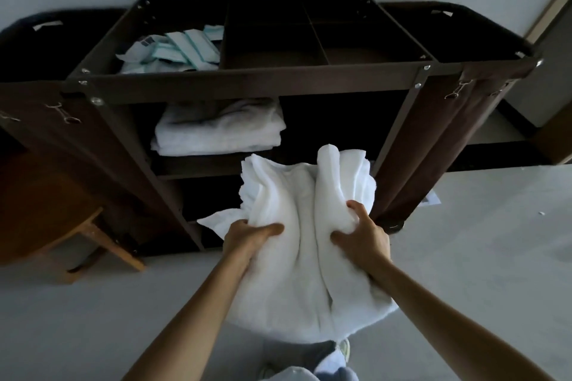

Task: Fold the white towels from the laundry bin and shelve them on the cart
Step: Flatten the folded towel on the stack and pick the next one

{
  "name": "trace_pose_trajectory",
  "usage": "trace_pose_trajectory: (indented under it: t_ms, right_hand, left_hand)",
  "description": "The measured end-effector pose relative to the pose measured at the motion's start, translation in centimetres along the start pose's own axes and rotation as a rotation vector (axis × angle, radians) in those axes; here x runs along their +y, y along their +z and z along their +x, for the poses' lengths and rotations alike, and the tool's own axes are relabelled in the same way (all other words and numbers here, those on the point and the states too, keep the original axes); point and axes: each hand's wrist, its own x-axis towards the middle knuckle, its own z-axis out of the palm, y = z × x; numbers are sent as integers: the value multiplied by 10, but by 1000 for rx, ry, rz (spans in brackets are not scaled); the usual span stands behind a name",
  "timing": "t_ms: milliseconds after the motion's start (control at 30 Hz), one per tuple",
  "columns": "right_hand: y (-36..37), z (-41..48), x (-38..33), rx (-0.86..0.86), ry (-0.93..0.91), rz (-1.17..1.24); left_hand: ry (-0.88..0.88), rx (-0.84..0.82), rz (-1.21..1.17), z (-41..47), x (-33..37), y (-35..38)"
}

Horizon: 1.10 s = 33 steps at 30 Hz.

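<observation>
Head view: left hand [247, 237] and right hand [362, 233], apart, each clamp the bulky white terry towel [294, 195] so its folds hold. It faces the dark brown metal cart [247, 83], likely for shelving.

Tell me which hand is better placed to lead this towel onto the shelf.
Probably the right hand: it grips the towel fold that reaches nearest the free shelf space beside the folded stack. The left hand holds the lower, looser side.
</observation>
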Motion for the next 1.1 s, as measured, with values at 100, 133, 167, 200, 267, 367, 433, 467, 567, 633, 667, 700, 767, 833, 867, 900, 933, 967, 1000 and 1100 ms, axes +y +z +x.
trace_pose_trajectory:
  t_ms: [100, 133, 167, 200, 267, 367, 433, 467, 567, 633, 667, 700, 767, 833, 867, 900, 933, 967, 1000, 1100]
  right_hand:
    - [9, -8, 2, -27, 10, -6]
    - [11, -10, 4, -34, 18, 3]
    - [14, -11, 7, -40, 27, 17]
    - [15, -12, 11, -44, 35, 40]
    - [17, -9, 18, -46, 77, 104]
    - [18, -5, 24, -36, 121, 186]
    - [21, -5, 25, -28, 122, 236]
    - [23, -7, 26, -28, 122, 260]
    - [25, -14, 32, -15, 138, 301]
    - [25, -15, 36, -7, 142, 311]
    - [24, -15, 37, -13, 146, 312]
    - [24, -14, 40, -28, 150, 308]
    - [23, -13, 46, -64, 167, 319]
    - [20, -9, 55, -103, 213, 395]
    - [21, -6, 61, -136, 262, 443]
    - [22, -4, 66, -182, 311, 471]
    - [24, -1, 69, -238, 359, 472]
    - [26, 1, 71, -304, 400, 466]
    - [27, 3, 70, -373, 431, 477]
    - [20, 10, 53, -457, 431, 645]
  left_hand:
    - [24, 5, 122, -8, -6, -6]
    - [42, 16, 169, -11, -7, -7]
    - [60, 29, 207, -14, -7, -8]
    - [89, 43, 234, -16, -6, -9]
    - [148, 54, 288, -17, -1, -8]
    - [260, 63, 426, -22, 13, -5]
    - [322, 59, 554, -28, 24, 0]
    - [339, 45, 617, -30, 26, 4]
    - [346, 4, 756, -35, 23, 18]
    - [345, 0, 794, -37, 21, 26]
    - [340, 8, 796, -38, 21, 28]
    - [338, 18, 799, -38, 22, 30]
    - [361, 38, 816, -38, 25, 30]
    - [407, 79, 836, -37, 33, 29]
    - [430, 99, 846, -38, 38, 27]
    - [458, 120, 851, -39, 43, 27]
    - [492, 144, 854, -40, 47, 26]
    - [525, 165, 854, -40, 51, 27]
    - [555, 184, 856, -42, 53, 28]
    - [621, 207, 911, -45, 54, 34]
